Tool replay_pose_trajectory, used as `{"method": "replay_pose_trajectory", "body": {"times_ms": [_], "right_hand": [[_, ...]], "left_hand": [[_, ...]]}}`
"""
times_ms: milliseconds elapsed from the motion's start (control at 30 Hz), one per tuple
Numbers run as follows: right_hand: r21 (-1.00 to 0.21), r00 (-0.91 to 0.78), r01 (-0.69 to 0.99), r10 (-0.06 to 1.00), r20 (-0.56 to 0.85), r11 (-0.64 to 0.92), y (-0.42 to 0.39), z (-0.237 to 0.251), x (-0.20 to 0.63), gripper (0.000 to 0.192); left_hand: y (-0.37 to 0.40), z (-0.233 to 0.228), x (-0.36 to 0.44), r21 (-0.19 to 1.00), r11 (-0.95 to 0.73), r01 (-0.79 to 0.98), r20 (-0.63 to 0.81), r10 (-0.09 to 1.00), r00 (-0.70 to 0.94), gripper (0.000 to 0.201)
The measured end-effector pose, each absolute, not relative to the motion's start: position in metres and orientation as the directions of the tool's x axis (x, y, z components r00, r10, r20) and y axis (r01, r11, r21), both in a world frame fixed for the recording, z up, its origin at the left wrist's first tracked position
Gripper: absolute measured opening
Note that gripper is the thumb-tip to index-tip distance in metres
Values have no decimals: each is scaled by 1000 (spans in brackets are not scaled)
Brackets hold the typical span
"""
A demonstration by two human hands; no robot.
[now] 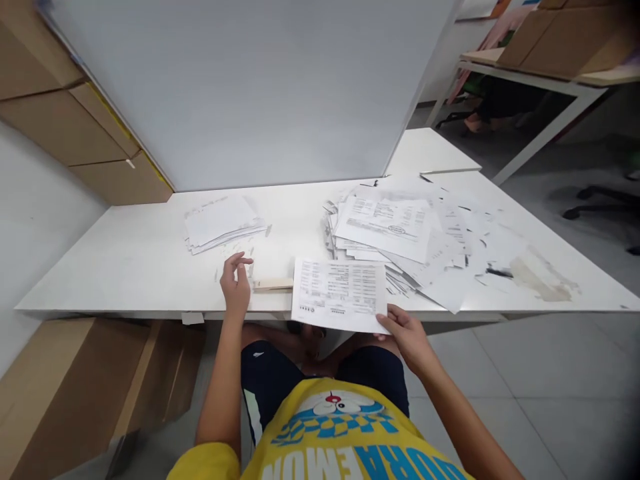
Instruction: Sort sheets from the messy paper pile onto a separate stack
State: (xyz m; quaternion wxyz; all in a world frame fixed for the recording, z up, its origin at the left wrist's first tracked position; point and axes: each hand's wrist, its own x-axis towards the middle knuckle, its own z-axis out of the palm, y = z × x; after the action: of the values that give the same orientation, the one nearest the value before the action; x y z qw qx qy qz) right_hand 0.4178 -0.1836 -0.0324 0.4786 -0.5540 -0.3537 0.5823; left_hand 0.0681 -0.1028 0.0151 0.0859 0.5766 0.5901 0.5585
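Note:
My right hand [403,331] pinches the lower right corner of a printed sheet of paper [340,293], which hangs partly over the table's front edge. Lines of print and a small logo face up on it. To the left, my left hand [237,280] is raised just above the tabletop with its fingers loosely curled apart and nothing in them. A flat tan strip [273,285] lies between my left hand and the sheet, its right end hidden under the paper. Beyond my left hand rests a small stack of paper [223,221], blank side up.
A large messy pile of printed papers [385,227] covers the table's right part. A white board [270,93] stands upright across the back of the white table [125,267]. Cardboard boxes [115,180] are stacked at left, and more cardboard [75,387] sits below the table.

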Motion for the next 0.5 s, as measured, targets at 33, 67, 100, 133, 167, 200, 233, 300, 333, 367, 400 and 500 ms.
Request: {"method": "replay_pose_trajectory", "body": {"times_ms": [33,67,100,133,167,200,233,300,333,367,400,500], "right_hand": [[-932,73,-167,939,-336,-320,-194,-34,422,45],[-927,79,-169,933,-351,-334,-200,-34,423,47],[-925,86,-172,931,-356,-338,-203,-33,423,47],[-925,88,-172,930,-357,-339,-203,-31,422,48],[-924,84,-172,930,-358,-340,-202,-29,421,48],[-923,77,-172,930,-361,-344,-200,-27,420,48],[-922,74,-173,929,-364,-347,-197,-26,419,49],[-918,72,-184,927,-368,-351,-192,-26,421,50],[-917,76,-194,927,-368,-348,-190,-27,423,51],[-916,79,-205,928,-365,-344,-189,-28,425,51],[-916,80,-215,928,-363,-340,-188,-29,427,50],[-911,57,-220,928,-369,-348,-182,-29,426,47]], "left_hand": [[-104,18,80,744,-281,607,516,818,-253,28],[-102,20,91,718,-273,640,486,855,-180,28],[-100,22,101,680,-272,681,460,881,-107,28],[-96,22,110,633,-281,721,442,896,-39,29],[-92,22,117,583,-298,756,435,900,19,29],[-87,20,122,534,-316,784,436,897,65,30],[-84,19,126,493,-332,804,443,891,96,30],[-79,16,130,450,-343,824,450,885,122,32],[-78,14,129,446,-338,829,448,886,120,33],[-78,13,129,450,-330,830,445,889,112,34],[-79,13,127,459,-322,828,439,892,104,35],[-82,13,123,500,-316,806,418,903,94,36]]}}
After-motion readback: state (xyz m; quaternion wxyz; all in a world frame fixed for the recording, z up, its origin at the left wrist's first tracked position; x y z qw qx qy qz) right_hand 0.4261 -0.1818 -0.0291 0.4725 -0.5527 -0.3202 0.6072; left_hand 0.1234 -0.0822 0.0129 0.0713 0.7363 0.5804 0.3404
